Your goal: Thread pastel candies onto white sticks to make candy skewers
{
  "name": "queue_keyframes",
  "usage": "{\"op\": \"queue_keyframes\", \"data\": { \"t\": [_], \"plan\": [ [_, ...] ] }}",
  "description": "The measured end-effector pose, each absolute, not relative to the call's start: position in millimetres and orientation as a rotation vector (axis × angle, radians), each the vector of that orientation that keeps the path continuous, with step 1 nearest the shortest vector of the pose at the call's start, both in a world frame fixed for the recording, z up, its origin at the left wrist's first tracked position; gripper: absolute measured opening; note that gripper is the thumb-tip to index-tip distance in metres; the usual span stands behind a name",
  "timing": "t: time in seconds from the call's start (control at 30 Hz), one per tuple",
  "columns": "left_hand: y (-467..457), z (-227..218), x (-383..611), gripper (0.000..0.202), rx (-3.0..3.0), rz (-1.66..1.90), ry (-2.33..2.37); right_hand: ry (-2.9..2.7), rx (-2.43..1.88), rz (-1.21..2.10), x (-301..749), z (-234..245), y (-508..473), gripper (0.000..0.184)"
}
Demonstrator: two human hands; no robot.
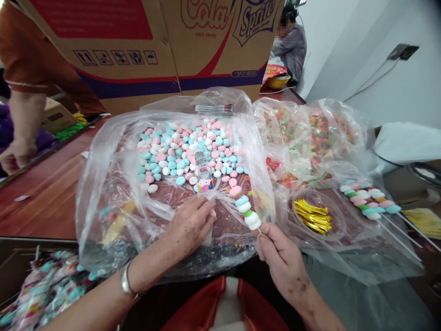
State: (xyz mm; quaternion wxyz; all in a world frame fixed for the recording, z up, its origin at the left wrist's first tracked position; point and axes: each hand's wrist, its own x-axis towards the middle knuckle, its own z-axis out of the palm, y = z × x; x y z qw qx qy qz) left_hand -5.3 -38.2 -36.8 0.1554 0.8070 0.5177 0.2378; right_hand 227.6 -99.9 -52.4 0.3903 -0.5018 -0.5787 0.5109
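My right hand point(280, 257) is closed round the thin stick of a candy skewer point(247, 210) that carries several pastel marshmallow pieces, pink on top, then blue, white and green. My left hand point(191, 224) pinches a small clear printed wrapper bag point(206, 185) just left of the skewer's top. Both hands hover over a large open plastic bag point(103, 184) spread on the table, holding a heap of pink, blue and white marshmallow candies point(188, 149).
Finished skewers point(370, 202) lie at the right on plastic. A clear bowl holds gold twist ties point(312, 216). Bags of gummy candy point(310, 138) sit behind. A cardboard box point(155, 46) stands at the back. Another person's arm point(20, 124) hangs at left; someone sits far back.
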Motion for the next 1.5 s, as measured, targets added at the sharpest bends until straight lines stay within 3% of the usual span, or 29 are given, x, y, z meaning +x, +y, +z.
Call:
{"op": "queue_keyframes", "data": {
  "t": [0.13, 0.23, 0.4, 0.57, 1.03, 1.5],
  "plan": [
    [-43.3, -52.8, -6.1, 0.028, 2.618, 0.494, 1.468, -1.547, -1.295, 1.282, 233.2, -57.3, -103.2, 0.025],
    [-43.1, -50.8, -4.7, 0.026, 2.51, 0.604, 1.484, -1.63, -1.322, 1.248, 236.6, -60.0, -105.1, 0.026],
    [-38.7, -24.9, -0.5, 0.016, 1.467, 1.048, 1.453, -1.816, -1.292, 1.159, 240.3, -59.9, -105.7, 0.03],
    [-39.0, -18.0, 7.9, 0.014, 0.948, 1.116, 1.125, -1.861, -1.282, 1.084, 240.1, -61.0, -105.4, 0.031],
    [-40.6, -30.8, 10.6, 0.002, 1.116, 1.151, 1.143, -1.913, -1.29, 0.936, 240.4, -64.1, -105.1, 0.028],
    [-60.8, -38.4, 30.0, 0.004, 1.335, 1.246, 1.432, -1.967, -1.316, 0.747, 229.0, -70.2, -108.8, 0.028]
  ]
}}
